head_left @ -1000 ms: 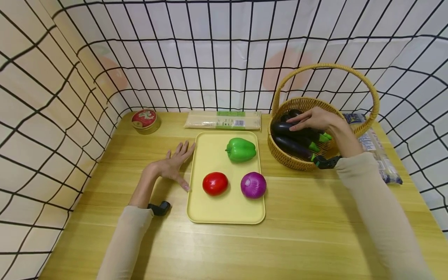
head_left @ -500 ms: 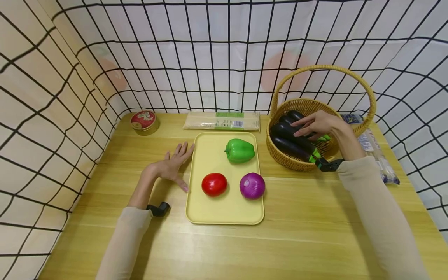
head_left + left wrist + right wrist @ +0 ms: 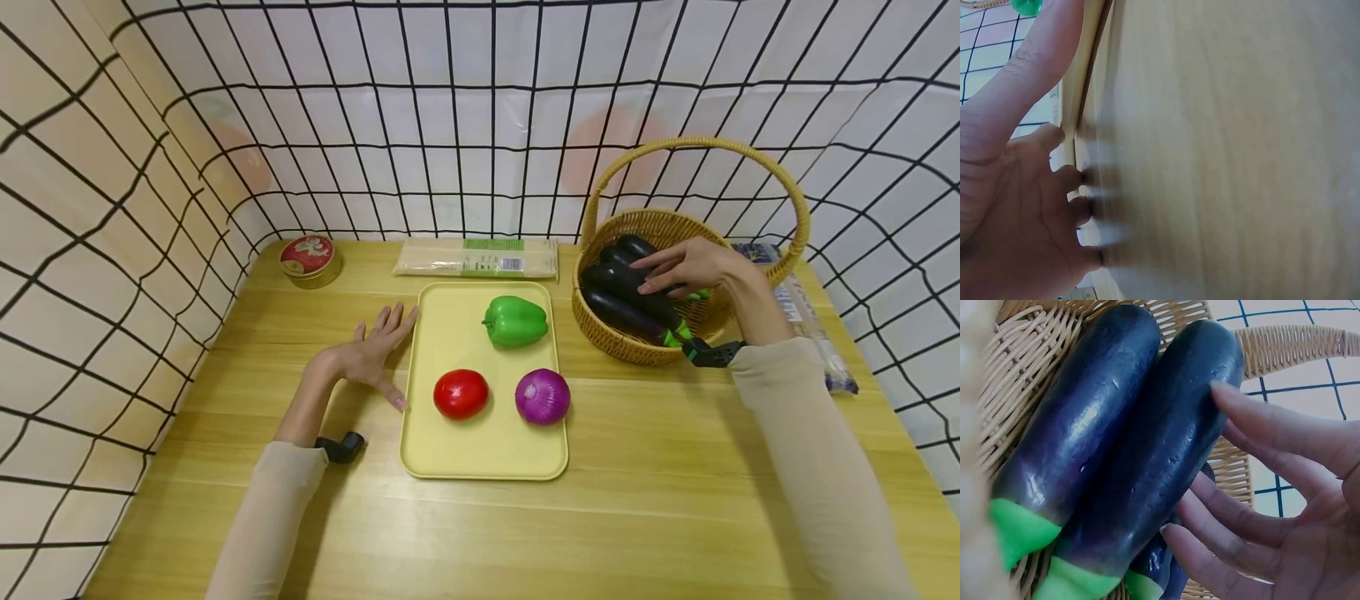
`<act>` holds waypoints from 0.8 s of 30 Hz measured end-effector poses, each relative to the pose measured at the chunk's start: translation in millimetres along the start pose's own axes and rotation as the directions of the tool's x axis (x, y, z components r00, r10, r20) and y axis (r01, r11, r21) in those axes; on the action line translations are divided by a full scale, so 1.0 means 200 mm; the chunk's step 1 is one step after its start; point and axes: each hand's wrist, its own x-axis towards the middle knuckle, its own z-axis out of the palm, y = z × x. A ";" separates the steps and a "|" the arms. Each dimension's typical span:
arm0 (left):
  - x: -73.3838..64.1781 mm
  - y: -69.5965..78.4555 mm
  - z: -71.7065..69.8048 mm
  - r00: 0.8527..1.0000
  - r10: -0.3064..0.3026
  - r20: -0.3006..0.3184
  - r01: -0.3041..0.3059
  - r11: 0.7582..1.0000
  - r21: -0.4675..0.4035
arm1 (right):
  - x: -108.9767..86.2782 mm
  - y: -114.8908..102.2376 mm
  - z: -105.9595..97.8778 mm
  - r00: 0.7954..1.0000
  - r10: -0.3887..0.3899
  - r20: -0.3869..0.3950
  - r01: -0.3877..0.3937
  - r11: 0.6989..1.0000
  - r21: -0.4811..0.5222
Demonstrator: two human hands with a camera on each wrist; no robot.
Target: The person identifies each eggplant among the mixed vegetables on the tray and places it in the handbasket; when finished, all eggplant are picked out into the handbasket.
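At the right, a wicker basket (image 3: pixel 609 340) with a tall handle holds several eggplants (image 3: pixel 624 311), dark purple with green stem ends. My right hand (image 3: pixel 693 265) is inside it, fingers loosely bent along one eggplant (image 3: pixel 1160 437). The right wrist view shows the thumb tip touching that eggplant's upper edge and the other fingers along its side, not wrapped round it. My left hand (image 3: pixel 367 358) is spread on the table, its fingertips and thumb at the left edge of a yellow tray (image 3: pixel 480 454). On the tray lie a green bell pepper (image 3: pixel 516 322), a red tomato (image 3: pixel 461 394) and a purple onion (image 3: pixel 542 397).
Behind the tray lies a pack of pale noodles (image 3: pixel 450 257). A round red-and-gold tin (image 3: pixel 310 261) stands at the back left. Another clear pack (image 3: pixel 813 329) lies beyond the basket, partly hidden. Black wire mesh (image 3: pixel 491 146) encloses the table's back and sides.
My right hand has shifted right and slightly down over the eggplants, exposing more of them. The front eggplants sit a little differently. My left hand has stayed by the tray.
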 end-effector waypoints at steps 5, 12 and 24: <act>0.00 0.00 0.00 1.000 -0.004 0.002 0.004 1.000 0.004 | 0.02 -0.04 0.02 0.998 -0.052 -0.017 0.052 0.999 -0.004; 0.00 0.02 0.00 1.000 0.000 0.010 0.000 1.000 0.004 | 0.01 -0.05 0.03 0.997 -0.077 -0.015 0.077 0.997 -0.012; 0.00 0.01 0.00 1.000 -0.010 0.012 0.010 1.000 0.011 | 0.02 -0.06 0.03 0.998 -0.056 -0.022 0.056 0.998 0.005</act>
